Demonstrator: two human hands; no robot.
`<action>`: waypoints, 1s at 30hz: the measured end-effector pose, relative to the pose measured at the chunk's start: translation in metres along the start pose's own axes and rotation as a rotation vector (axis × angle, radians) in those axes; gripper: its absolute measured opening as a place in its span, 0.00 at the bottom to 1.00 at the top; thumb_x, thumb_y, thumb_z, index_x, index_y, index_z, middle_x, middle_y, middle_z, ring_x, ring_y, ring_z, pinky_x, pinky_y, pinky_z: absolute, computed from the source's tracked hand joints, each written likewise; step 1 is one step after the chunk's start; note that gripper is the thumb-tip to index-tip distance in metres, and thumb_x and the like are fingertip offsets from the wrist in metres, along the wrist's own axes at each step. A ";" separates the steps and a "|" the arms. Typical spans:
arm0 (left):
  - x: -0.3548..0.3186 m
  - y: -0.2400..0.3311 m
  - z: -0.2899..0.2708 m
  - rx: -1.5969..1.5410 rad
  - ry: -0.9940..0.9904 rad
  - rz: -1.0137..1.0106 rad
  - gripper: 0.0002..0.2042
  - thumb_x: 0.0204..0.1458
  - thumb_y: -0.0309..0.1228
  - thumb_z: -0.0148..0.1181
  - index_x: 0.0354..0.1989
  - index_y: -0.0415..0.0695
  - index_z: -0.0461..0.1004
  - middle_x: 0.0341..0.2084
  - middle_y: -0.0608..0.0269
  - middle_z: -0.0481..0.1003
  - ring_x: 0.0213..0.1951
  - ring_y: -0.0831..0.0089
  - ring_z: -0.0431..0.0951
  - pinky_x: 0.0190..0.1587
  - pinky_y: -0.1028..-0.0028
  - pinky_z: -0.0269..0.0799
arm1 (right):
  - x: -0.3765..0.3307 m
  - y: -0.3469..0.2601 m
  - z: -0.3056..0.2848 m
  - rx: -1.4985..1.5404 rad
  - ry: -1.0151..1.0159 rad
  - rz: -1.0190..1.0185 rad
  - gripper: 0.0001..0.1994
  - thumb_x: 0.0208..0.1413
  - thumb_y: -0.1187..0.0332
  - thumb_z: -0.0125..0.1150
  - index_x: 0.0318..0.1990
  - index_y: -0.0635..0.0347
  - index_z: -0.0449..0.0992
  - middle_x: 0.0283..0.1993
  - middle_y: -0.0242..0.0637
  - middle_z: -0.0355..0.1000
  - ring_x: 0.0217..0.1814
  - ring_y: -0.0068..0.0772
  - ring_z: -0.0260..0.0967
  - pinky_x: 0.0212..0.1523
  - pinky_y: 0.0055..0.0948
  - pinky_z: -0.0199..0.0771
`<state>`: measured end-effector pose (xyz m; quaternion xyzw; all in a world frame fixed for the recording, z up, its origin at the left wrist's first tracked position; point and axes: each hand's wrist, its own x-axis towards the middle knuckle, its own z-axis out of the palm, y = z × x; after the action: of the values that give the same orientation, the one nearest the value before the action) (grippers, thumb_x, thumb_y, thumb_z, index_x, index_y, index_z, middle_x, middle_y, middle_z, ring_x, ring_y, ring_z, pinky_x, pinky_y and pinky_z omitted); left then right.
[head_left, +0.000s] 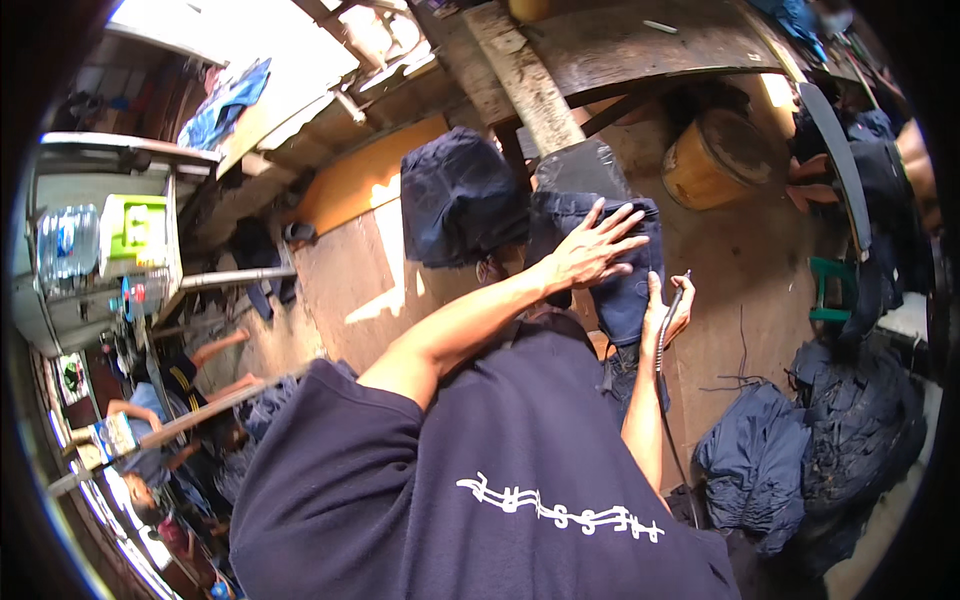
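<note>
My left hand (598, 252) lies flat with spread fingers on a dark blue denim garment (625, 312), likely trousers. The cloth is drawn over the near end of a narrow board (512, 70), whose dark wrapped part (583, 170) shows just beyond the waist or hem edge. Beside the cloth's right edge, my right hand (672, 312) is closed round a slim pen-shaped tool (684, 282) with a dark cord running down from it. Its tip points up and away from the cloth; whether it is running I cannot tell. The lower part of the garment is partly hidden by my shirt.
A bundle of dark cloth (462, 195) sits left of the board. A wooden table (620, 45) stands beyond, with a yellowish drum (705, 165) under it. Piles of dark garments (765, 465) and a green stool (830, 290) are at right. Other people sit at far left and right.
</note>
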<state>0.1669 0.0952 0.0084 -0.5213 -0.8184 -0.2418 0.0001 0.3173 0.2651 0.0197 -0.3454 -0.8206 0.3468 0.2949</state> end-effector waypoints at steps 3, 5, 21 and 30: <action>0.013 -0.010 0.019 0.085 -0.026 -0.075 0.37 0.70 0.65 0.46 0.82 0.56 0.64 0.85 0.61 0.55 0.86 0.67 0.46 0.83 0.35 0.19 | -0.006 0.010 0.011 0.071 0.032 -0.027 0.24 0.54 0.65 0.84 0.54 0.62 0.79 0.52 0.49 0.81 0.57 0.53 0.80 0.62 0.48 0.78; 0.022 -0.022 0.018 0.022 0.007 -0.036 0.37 0.72 0.63 0.46 0.82 0.53 0.63 0.85 0.60 0.54 0.86 0.63 0.45 0.83 0.34 0.20 | -0.001 0.007 0.021 0.010 0.038 -0.035 0.25 0.54 0.64 0.84 0.54 0.63 0.79 0.53 0.50 0.81 0.57 0.56 0.80 0.61 0.49 0.78; 0.125 -0.424 -0.093 0.230 0.224 -0.704 0.44 0.61 0.49 0.69 0.80 0.39 0.59 0.77 0.33 0.62 0.77 0.27 0.59 0.78 0.39 0.58 | 0.015 -0.021 0.044 -0.134 0.115 0.174 0.28 0.49 0.58 0.89 0.50 0.64 0.80 0.46 0.45 0.81 0.49 0.49 0.79 0.55 0.45 0.79; 0.166 -0.434 -0.155 -0.138 0.221 -0.301 0.18 0.57 0.35 0.74 0.54 0.44 0.83 0.42 0.53 0.86 0.47 0.55 0.85 0.51 0.54 0.81 | 0.031 -0.019 0.090 0.306 0.261 0.285 0.27 0.46 0.72 0.89 0.51 0.57 0.79 0.48 0.33 0.80 0.54 0.31 0.80 0.60 0.34 0.79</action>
<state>-0.3186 0.0283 0.0152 -0.3619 -0.8637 -0.3504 0.0180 0.2267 0.2463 -0.0103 -0.4509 -0.6566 0.4575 0.3953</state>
